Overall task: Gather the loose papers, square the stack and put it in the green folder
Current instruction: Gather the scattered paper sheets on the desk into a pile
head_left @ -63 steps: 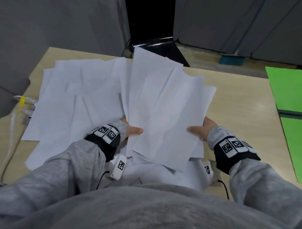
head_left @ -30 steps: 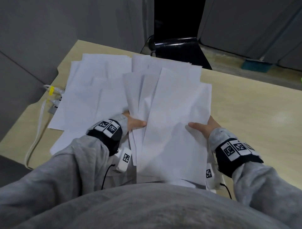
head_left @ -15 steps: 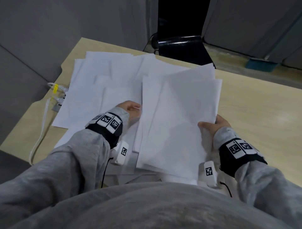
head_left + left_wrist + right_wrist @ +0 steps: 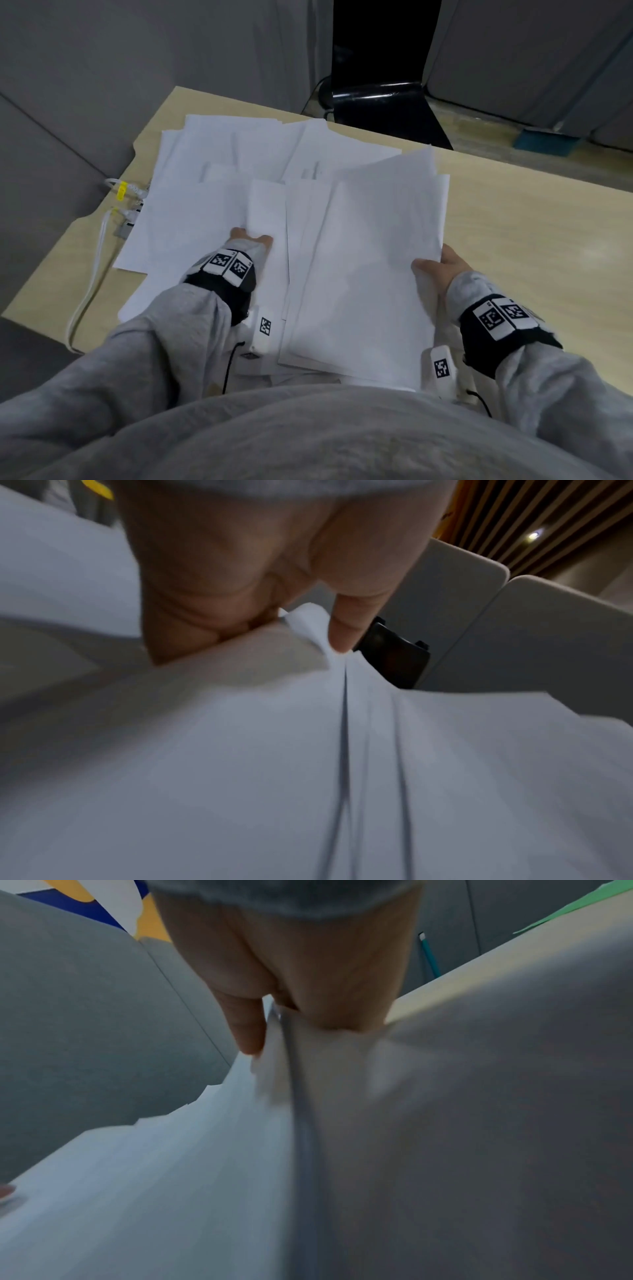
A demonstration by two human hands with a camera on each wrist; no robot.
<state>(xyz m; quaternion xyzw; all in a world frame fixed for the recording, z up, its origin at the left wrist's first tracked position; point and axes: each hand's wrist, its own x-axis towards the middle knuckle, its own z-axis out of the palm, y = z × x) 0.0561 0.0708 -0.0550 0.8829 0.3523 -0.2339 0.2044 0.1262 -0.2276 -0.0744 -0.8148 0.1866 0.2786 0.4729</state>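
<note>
Several loose white papers (image 4: 219, 161) lie spread over the left half of the pale wooden table (image 4: 520, 240). My right hand (image 4: 433, 265) grips the right edge of a gathered, uneven paper stack (image 4: 366, 270), thumb on top; the right wrist view shows the same right hand (image 4: 270, 1031) with its fingers under the sheets. My left hand (image 4: 251, 238) reaches into the loose sheets left of the stack. In the left wrist view that left hand (image 4: 308, 634) pinches the corner of one sheet (image 4: 301, 620) between thumb and fingers. The green folder (image 4: 565, 915) shows only as a sliver in the right wrist view.
White cables with a yellow tag (image 4: 120, 192) hang at the table's left edge. A black stand (image 4: 376, 96) sits behind the far edge, with grey partition panels (image 4: 137, 51) around. A teal object (image 4: 544, 138) lies on the floor at the back right.
My left hand has let go of the held stack and moved left to the loose sheets, where it pinches one. The right hand alone keeps the stack, now lowered flatter.
</note>
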